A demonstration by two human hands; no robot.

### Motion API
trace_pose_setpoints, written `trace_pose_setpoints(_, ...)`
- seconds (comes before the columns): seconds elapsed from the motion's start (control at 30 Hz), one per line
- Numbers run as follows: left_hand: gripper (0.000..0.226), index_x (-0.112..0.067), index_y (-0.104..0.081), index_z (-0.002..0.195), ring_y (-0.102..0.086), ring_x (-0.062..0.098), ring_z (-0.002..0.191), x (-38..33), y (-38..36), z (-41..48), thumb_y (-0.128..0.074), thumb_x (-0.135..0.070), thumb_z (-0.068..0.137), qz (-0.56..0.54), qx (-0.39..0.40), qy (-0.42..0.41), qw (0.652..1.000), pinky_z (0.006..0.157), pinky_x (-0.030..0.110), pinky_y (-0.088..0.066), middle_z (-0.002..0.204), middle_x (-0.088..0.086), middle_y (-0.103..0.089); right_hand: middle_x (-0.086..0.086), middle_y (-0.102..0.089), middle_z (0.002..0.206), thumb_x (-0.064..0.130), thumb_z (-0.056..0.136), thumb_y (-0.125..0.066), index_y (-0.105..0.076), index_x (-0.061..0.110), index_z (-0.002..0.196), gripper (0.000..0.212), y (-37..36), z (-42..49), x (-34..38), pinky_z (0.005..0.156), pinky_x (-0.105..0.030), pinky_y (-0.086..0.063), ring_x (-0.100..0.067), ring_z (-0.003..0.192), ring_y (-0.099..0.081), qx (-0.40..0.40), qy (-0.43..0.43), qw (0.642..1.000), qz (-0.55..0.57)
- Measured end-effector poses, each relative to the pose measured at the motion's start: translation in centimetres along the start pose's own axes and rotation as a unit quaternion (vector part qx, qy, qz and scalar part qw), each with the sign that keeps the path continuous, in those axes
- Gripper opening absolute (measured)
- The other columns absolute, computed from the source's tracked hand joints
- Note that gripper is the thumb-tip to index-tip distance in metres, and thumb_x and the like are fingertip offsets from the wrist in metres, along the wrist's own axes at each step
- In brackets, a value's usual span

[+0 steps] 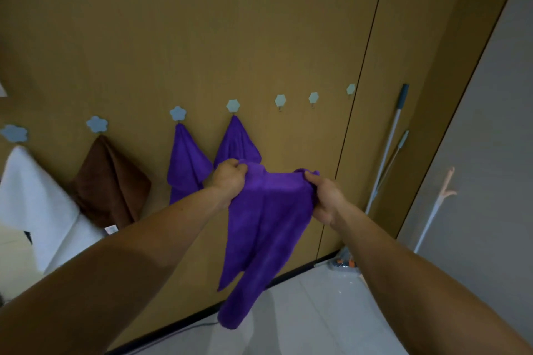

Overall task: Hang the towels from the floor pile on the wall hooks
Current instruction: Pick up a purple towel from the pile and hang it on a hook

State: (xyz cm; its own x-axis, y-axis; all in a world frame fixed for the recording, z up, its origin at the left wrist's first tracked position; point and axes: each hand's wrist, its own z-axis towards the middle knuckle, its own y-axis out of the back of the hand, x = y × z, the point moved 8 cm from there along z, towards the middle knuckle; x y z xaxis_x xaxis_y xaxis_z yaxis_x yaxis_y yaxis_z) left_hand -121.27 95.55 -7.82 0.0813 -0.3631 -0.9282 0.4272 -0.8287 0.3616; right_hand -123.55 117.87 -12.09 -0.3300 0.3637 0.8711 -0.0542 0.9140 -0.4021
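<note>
Hands both gripping purple microfibre towel [268,225] top edge: left hand [229,181], right hand [327,196]. Towel hangs below empty hexagonal wall hook [280,100].

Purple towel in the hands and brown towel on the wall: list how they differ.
The purple fleece towel is gripped by the left hand and right hand at its top edge; the brown fleece towel hangs from a blue flower-shaped hook. The purple towel is held clear of the tan wall; the brown towel rests against it. Both droop in soft folds.
</note>
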Motion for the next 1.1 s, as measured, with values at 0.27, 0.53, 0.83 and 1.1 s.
trace_pose_setpoints(0.27, 0.021, -0.006, -0.067, 0.081, -0.067, 0.026, 0.07, 2.5, 4.0, 3.9, -0.071, -0.027, 0.083, -0.159, 0.079, 0.099, 0.979, 0.062, 0.034, -0.056, 0.078, 0.012, -0.069, -0.01, -0.073, 0.087, 0.017, 0.084, -0.066, -0.071, 0.005, 0.092, 0.015, -2.5, 1.7, -0.7, 0.066, -0.028, -0.057, -0.021, 0.074, -0.07, 0.034, -0.006, 0.995, -0.091)
trace_pose_setpoints(0.53, 0.006, -0.012, -0.063, 0.082, -0.062, 0.017, 0.065, 4.8, 6.3, 7.9, -0.068, -0.015, 0.082, -0.088, 0.096, 0.098, 0.987, 0.047, 0.02, -0.046, 0.078, 0.006, -0.065, -0.019, -0.068, 0.086, 0.0, 0.078, -0.073, -0.066, 0.002, 0.076, 0.007, 1.3, 2.7, 2.2, 0.08, -0.041, -0.053, -0.027, 0.072, -0.063, -0.134, 0.077, 0.962, -0.226)
trace_pose_setpoints(0.83, 0.028, -0.009, -0.056, 0.078, -0.056, 0.022, 0.076, 3.3, 9.3, 11.0, -0.045, -0.028, 0.096, -0.033, -0.023, 0.075, 0.996, 0.07, 0.033, -0.046, 0.081, 0.008, -0.058, -0.018, -0.067, 0.096, 0.0, 0.088, -0.061, -0.067, -0.005, 0.095, 0.01, 2.7, 5.8, 3.7, 0.08, -0.039, -0.052, -0.029, 0.085, -0.062, -0.065, 0.024, 0.963, -0.259)
trace_pose_setpoints(1.1, 0.029, -0.015, -0.055, 0.073, -0.049, 0.014, 0.059, 2.0, 9.3, 11.1, -0.048, -0.035, 0.093, -0.057, -0.048, 0.077, 0.994, 0.049, 0.027, -0.037, 0.069, 0.0, -0.053, -0.007, -0.057, 0.073, 0.023, 0.094, -0.059, -0.064, 0.008, 0.076, 0.024, 3.0, 7.5, 5.6, 0.06, -0.029, -0.04, -0.019, 0.066, -0.051, -0.128, 0.103, 0.915, -0.369)
